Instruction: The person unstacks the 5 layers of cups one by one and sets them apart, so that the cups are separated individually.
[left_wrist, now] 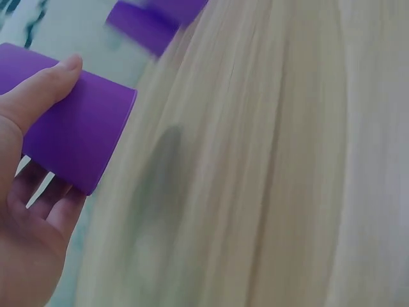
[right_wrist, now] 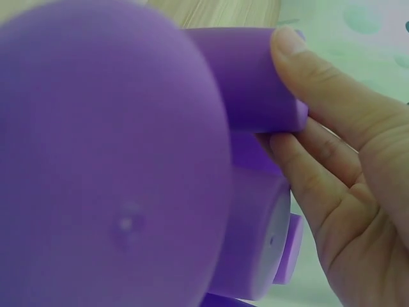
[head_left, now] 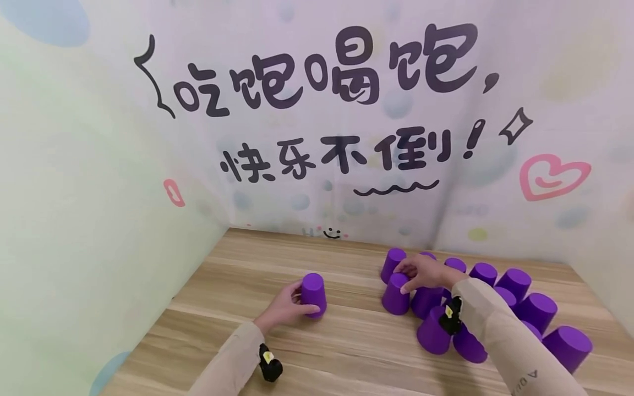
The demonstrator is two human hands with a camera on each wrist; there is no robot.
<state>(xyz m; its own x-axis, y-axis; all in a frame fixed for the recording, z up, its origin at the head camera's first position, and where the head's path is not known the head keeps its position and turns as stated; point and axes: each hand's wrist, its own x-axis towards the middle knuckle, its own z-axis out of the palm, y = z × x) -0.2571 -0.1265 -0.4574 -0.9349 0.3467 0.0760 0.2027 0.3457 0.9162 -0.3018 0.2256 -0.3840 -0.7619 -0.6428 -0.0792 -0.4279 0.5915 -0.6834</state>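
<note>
My left hand (head_left: 281, 309) holds an upside-down purple cup (head_left: 314, 292) by its side, left of the group. In the left wrist view the thumb lies along one side of this cup (left_wrist: 83, 131) and the fingers curl round the other, its rim close over the table. On the right, my right hand (head_left: 427, 271) grips the top of a second upside-down purple cup (head_left: 394, 301) at the group's left edge. The right wrist view has thumb and fingers on either side of that cup's (right_wrist: 246, 80) base end.
Several more upside-down purple cups, such as the near right one (head_left: 567, 347), stand close together under and around my right forearm. The wooden table (head_left: 208, 352) meets a printed cloth backdrop (head_left: 307, 203) behind and at the sides. A near cup (right_wrist: 108, 153) fills much of the right wrist view.
</note>
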